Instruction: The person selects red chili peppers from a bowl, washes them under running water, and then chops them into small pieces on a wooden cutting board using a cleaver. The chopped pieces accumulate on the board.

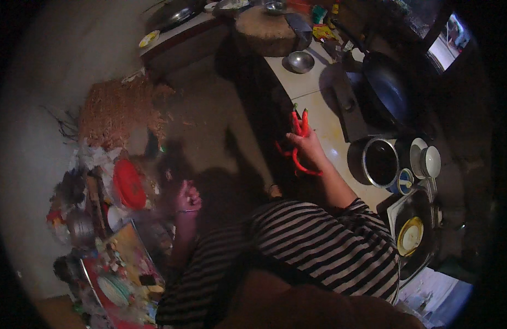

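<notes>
My right hand point(307, 144) is closed around several long red chili peppers point(305, 123). Two stem ends poke up past the fingers, and other curved peppers hang below the palm. This hand is over the front edge of a pale tiled counter point(329, 123). My left hand point(189, 196) hangs low on the other side, in shadow, with its fingers curled. Whether something small is in it cannot be made out. Past the right hand, a small steel bowl point(301, 61) rests on the counter.
A round wooden chopping block point(261, 26) with a cleaver point(298, 22) stands at the far end. Along the right are a dark wok point(387, 88), a pot point(381, 162) and a sink point(428, 251) holding a yellow-rimmed dish point(410, 236). A red basin point(129, 184) lies among clutter at left.
</notes>
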The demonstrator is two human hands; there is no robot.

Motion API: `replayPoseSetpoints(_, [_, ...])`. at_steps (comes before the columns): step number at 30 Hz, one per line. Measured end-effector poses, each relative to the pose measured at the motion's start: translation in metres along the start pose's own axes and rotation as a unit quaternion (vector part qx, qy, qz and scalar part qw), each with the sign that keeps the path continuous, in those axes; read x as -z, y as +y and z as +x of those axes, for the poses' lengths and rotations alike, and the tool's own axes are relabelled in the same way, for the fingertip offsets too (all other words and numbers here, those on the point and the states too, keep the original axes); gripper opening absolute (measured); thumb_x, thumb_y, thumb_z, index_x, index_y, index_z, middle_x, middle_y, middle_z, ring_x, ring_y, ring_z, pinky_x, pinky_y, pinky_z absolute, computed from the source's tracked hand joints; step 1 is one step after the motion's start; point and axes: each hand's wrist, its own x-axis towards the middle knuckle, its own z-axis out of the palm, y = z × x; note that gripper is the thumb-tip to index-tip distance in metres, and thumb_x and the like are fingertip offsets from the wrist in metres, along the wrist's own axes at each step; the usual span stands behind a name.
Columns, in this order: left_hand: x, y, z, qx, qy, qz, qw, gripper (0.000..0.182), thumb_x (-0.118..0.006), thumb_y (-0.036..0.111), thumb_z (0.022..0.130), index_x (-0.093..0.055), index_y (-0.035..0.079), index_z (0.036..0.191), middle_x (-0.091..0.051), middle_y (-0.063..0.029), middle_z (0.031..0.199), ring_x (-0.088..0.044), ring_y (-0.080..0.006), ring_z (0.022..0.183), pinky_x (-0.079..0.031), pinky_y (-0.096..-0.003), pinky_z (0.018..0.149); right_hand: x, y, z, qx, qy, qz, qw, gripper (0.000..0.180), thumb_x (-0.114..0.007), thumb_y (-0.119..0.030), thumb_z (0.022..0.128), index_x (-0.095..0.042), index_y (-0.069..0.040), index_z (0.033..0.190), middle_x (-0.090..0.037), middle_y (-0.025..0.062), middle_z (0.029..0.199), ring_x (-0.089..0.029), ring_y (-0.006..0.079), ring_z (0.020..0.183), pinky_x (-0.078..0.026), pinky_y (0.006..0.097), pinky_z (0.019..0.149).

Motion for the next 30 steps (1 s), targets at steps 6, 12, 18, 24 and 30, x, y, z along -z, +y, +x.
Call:
replayPoseSetpoints(6, [-0.123, 0.031, 0.083, -0.002, -0.080, 0.174, 0.982, 0.021, -0.055, 0.023, 0.086, -0.057, 0.009, 0.101, -0.035, 0.0032, 0.052, -0.034, -0.0078, 0.043, -0.028, -0.0214, 0.037, -0.036, -0.047, 0.089, 0.004, 0.040, -0.068, 0.997, 0.053, -0.066, -0.016, 0.077, -0.042, -0.003, 0.122, -0.050, 0.0007, 0.085, -0.048, 0.0098, 0.071, -0.041, 0.0243, 0.060])
replayPoseSetpoints(12, [-0.196, 0.087, 0.174, 0.027, -0.126, 0.257, 0.958, 0.027, -0.053, 0.023, 0.087, -0.055, 0.005, 0.107, -0.042, 0.0013, 0.055, -0.037, -0.0073, 0.041, -0.029, -0.0210, 0.036, -0.091, -0.064, 0.180, 0.064, 0.045, -0.011, 0.997, 0.055, -0.063, -0.017, 0.081, -0.036, -0.001, 0.125, -0.051, 0.0030, 0.085, -0.048, 0.0097, 0.070, -0.041, 0.0240, 0.060])
replayPoseSetpoints(18, [-0.244, 0.164, 0.268, 0.020, -0.174, 0.302, 0.937, 0.025, -0.052, 0.023, 0.088, -0.055, 0.004, 0.103, -0.043, 0.0009, 0.055, -0.035, -0.0066, 0.039, -0.025, -0.0193, 0.034, -0.136, -0.098, 0.279, 0.042, 0.110, 0.124, 0.985, 0.042, -0.061, -0.012, 0.082, -0.043, -0.003, 0.118, -0.052, 0.0022, 0.085, -0.049, 0.0105, 0.071, -0.040, 0.0231, 0.061])
replayPoseSetpoints(24, [-0.302, 0.228, 0.350, 0.052, -0.205, 0.344, 0.915, 0.021, -0.054, 0.019, 0.087, -0.055, 0.003, 0.101, -0.044, 0.0011, 0.058, -0.035, -0.0053, 0.041, -0.024, -0.0181, 0.035, -0.162, -0.128, 0.369, 0.011, 0.164, 0.321, 0.933, 0.018, -0.059, -0.009, 0.082, -0.052, -0.007, 0.099, -0.052, -0.0007, 0.076, -0.049, 0.0105, 0.066, -0.039, 0.0231, 0.056])
replayPoseSetpoints(30, [-0.359, 0.240, 0.424, 0.069, -0.228, 0.385, 0.892, 0.017, -0.057, 0.017, 0.085, -0.057, 0.004, 0.096, -0.045, 0.0017, 0.059, -0.035, -0.0036, 0.042, -0.022, -0.0171, 0.035, -0.158, -0.127, 0.449, -0.014, 0.188, 0.433, 0.882, 0.008, -0.057, -0.014, 0.084, -0.052, -0.008, 0.086, -0.053, 0.0005, 0.069, -0.050, 0.0119, 0.060, -0.040, 0.0241, 0.053])
